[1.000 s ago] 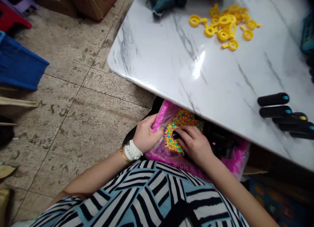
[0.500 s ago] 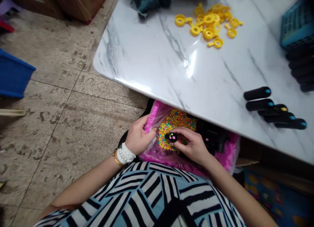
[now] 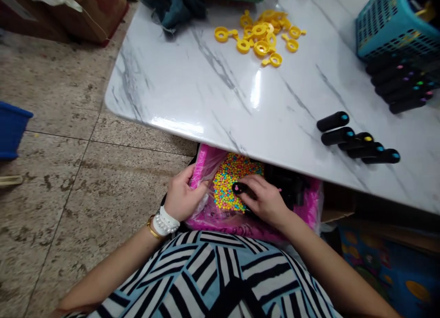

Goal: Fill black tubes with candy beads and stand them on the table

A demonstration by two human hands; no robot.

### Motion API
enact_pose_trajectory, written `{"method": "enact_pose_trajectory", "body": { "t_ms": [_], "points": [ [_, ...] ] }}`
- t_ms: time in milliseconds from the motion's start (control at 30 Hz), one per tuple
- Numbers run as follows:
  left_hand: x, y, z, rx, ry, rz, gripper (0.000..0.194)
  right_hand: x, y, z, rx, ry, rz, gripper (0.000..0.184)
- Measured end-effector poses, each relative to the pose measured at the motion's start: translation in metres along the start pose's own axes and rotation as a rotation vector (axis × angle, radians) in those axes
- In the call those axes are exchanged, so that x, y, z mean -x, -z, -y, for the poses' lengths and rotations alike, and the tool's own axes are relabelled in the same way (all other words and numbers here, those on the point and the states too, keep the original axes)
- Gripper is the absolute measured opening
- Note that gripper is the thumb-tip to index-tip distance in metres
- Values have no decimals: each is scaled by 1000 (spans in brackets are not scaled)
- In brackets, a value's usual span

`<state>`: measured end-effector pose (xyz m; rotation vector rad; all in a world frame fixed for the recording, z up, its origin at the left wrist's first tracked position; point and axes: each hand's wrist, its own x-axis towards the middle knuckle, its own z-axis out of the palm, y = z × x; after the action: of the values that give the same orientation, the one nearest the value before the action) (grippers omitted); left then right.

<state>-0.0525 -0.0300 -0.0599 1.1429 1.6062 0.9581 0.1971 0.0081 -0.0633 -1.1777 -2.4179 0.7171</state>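
Observation:
On my lap, under the table edge, lies a pink plastic bag (image 3: pixel 206 219) full of small multicoloured beads (image 3: pixel 227 183). My left hand (image 3: pixel 180 196) is closed on the bag's clear left rim and holds it apart. My right hand (image 3: pixel 266 199) rests in the bag over the beads, its fingers wrapped round a black tube (image 3: pixel 239 188) with a pink dot at its end. More black tubes sit in the bag's right part, mostly hidden by the table.
A white marble table (image 3: pixel 220 98) carries a heap of yellow plastic rings (image 3: pixel 261 38), a row of black tubes (image 3: pixel 355 141) with coloured tips, and a teal basket (image 3: pixel 388 27) with more tubes beside it. A blue crate (image 3: pixel 10 128) stands on the tiled floor at left.
The view has shifted right, bringing the teal basket in. My right hand lifted a black tube out of the beads and holds it lower now; my left hand stays on the bag's rim.

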Motion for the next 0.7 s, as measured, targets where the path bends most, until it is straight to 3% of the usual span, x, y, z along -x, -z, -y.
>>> {"method": "enact_pose_trajectory", "body": {
  "t_ms": [200,333,533,700],
  "points": [
    [7,-1,-16,25,-112,-34,46,-23,-25,9,233,44,98,27],
    [5,1,-14,24,-143,-28,49,-29,-30,18,176,85,99,27],
    [-1,3,0,86,-78,-28,53,-14,-7,10,-63,-14,-59,27],
    [-3,4,-6,83,-10,-1,52,9,24,16,-223,-150,-157,29]
  ]
}}
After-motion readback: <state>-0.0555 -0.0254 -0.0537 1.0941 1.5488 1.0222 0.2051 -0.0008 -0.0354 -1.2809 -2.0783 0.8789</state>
